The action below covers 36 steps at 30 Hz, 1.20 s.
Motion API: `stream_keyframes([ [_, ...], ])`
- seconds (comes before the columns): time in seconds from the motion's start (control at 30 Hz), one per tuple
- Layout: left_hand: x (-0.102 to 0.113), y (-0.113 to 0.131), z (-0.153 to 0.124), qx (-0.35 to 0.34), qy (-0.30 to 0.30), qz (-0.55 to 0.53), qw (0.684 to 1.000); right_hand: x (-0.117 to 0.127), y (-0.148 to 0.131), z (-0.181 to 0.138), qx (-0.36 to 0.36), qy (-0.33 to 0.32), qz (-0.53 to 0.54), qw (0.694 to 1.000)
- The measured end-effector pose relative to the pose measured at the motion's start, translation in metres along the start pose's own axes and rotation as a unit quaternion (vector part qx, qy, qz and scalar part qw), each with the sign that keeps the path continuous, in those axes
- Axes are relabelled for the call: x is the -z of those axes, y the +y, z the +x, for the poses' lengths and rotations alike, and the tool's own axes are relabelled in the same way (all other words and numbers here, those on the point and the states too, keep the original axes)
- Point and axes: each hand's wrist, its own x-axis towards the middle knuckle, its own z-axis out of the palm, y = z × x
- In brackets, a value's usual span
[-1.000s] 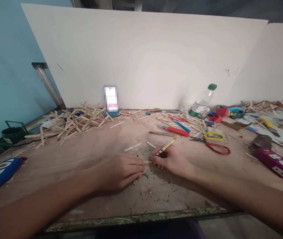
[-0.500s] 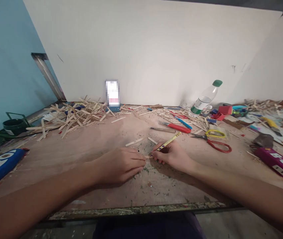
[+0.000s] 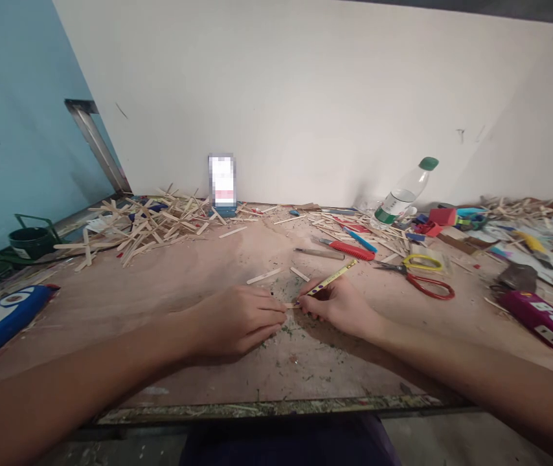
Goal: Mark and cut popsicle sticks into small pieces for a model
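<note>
My left hand [image 3: 242, 320] lies low on the tabletop, fingers together, pinning a small wooden craft stick [image 3: 289, 306] that mostly hides under the fingertips. In my right hand [image 3: 337, 304] is a slim yellow pencil [image 3: 329, 278] with dark spots, slanting up to the right. Its lower end meets the stick's exposed end, though my fingers partly cover the tip. Just beyond the hands lie two loose craft sticks, a longer one [image 3: 264, 276] and a shorter one [image 3: 299, 274].
Behind the right hand are a red utility knife [image 3: 353, 250], scissors [image 3: 429, 287] and a tilted bottle [image 3: 400, 197]. A heap of craft sticks [image 3: 145, 226] and a phone [image 3: 222, 181] stand by the back wall. A magenta power strip [image 3: 546, 317] lies far right.
The whole view has shifted slightly to the right and down. Both hands keep nearly the same pose, with the pencil still at the stick's end.
</note>
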Motion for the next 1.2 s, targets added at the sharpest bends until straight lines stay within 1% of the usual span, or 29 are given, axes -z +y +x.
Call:
stream_keyframes([
  [0.3,-0.0007,-0.0005,-0.0003,-0.002,0.006,0.004,1.0,-0.0002,-0.0017,-0.001,0.003,0.007,-0.011,1.0],
  [0.7,-0.0008,-0.001,-0.0007,-0.001,0.001,0.003,1.0,-0.0006,-0.0019,-0.0013,-0.012,0.009,0.01,1.0],
  [0.87,-0.0004,-0.0005,-0.0006,-0.001,0.001,0.003,1.0,-0.0013,-0.0034,-0.0012,-0.009,0.024,0.006,1.0],
  [1.03,-0.0006,-0.0005,-0.0006,0.004,0.001,0.006,1.0,-0.0001,-0.0037,0.0019,-0.061,0.028,0.066,0.996],
  [1.2,-0.0001,0.0004,0.0003,0.005,-0.003,0.003,1.0,-0.0002,-0.0007,0.0038,-0.053,0.016,0.051,0.997],
])
